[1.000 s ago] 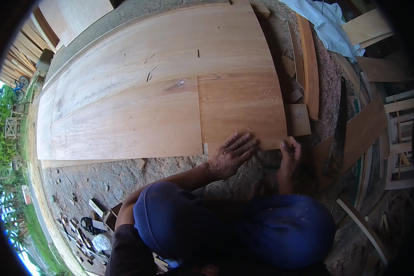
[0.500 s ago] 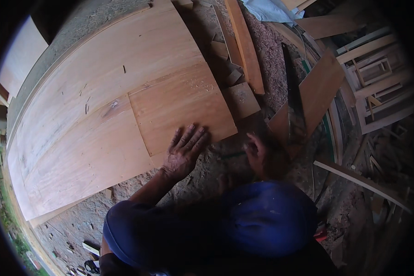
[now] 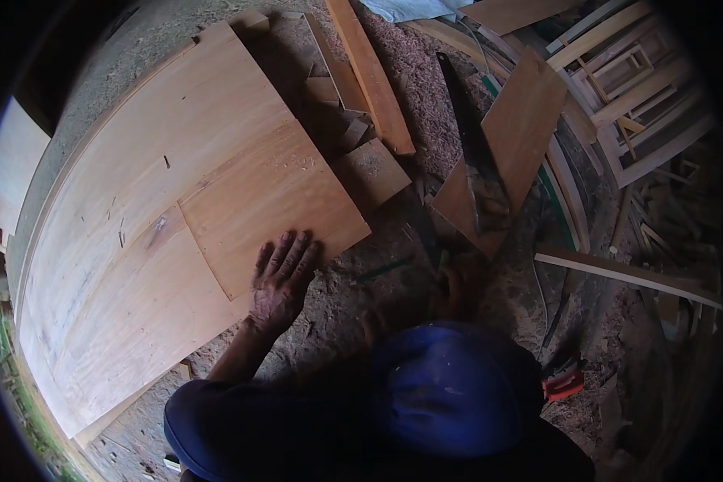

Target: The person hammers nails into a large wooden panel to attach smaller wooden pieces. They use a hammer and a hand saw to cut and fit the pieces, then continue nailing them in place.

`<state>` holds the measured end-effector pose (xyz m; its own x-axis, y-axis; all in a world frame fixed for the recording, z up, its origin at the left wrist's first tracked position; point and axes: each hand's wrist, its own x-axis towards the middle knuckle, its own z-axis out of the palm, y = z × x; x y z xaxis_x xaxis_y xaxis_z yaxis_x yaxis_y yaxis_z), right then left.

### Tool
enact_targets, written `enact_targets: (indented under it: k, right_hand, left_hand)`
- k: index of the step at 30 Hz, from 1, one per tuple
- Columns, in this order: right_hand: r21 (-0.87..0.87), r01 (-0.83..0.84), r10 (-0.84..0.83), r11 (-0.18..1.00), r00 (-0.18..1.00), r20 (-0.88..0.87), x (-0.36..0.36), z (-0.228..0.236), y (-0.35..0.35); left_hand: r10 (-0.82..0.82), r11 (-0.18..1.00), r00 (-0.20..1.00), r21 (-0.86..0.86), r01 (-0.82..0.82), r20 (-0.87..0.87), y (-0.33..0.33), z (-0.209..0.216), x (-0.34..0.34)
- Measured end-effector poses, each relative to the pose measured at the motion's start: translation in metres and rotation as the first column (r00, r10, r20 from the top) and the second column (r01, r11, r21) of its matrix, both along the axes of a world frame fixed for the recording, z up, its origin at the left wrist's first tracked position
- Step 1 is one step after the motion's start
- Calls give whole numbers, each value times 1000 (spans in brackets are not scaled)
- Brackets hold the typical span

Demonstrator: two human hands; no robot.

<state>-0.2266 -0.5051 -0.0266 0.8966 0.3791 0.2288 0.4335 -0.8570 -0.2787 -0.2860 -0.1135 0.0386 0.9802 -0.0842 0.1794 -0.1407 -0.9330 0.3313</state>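
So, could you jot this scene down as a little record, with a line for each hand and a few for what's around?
Left hand: at the near edge of the panel, fingers stretched out over it
Right hand: off the panel, in shadow; whether it holds anything is unclear
Panel: pale wood, dark slivers on top
Saw: dark blade, partly over a brown board
Beam: orange-brown, right of the panel

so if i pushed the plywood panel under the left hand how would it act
The plywood panel likely won't roll, lying broad and flat. It may feel unwieldy given its wide span. The dark slivers on top would probably shift.
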Motion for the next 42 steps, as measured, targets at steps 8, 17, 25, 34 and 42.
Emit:
enact_targets:
  k: [8,17,25,34,42]
  right_hand:
    - [-114,86,-102,990,984,-149,26,7,0]
    - [267,210,-131,940,950,-285,42,-29,-3]
    - [624,526,307,578,568,-764,67,74,104]
    - [623,357,311,695,632,-710,78,29,107]
    - [50,-779,776,626,614,-145,77,117,125]
  left_hand:
    - [-4,1000,1000,23,4,-6,-2,7,4]
    - [-3,999,1000,38,3,-1,1,7,5]
    - [12,999,1000,36,-12,-3,3,3,1]
    - [3,999,1000,41,-3,-18,1,3,3]
    - [-1,1000,1000,-6,1,23,14,-2,-4]
